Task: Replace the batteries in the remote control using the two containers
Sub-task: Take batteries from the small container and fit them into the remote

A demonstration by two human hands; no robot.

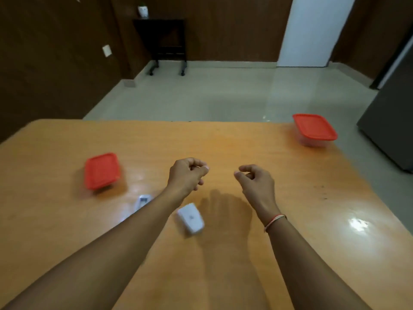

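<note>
A: From the head camera, where does everything sit?

B: The remote control lies on the table, mostly hidden under the left forearm, with a white piece, probably its battery cover, just beside it. The left container is near it, lid on. The right container stands at the far right corner, also lidded.

A: And the hands?

B: Both are raised over the middle of the table. The left hand has its fingers curled in, thumb against them; whether it pinches something small, I cannot tell. The right hand is loosely curled and seems to hold nothing.

A: What next?

B: Probably opening a container. Steady the tub with one hand and peel the lid from a corner.

A: Room?

B: Plenty of bare wood in the middle, but the right container sits close to the edge, so pull it inward first
</note>
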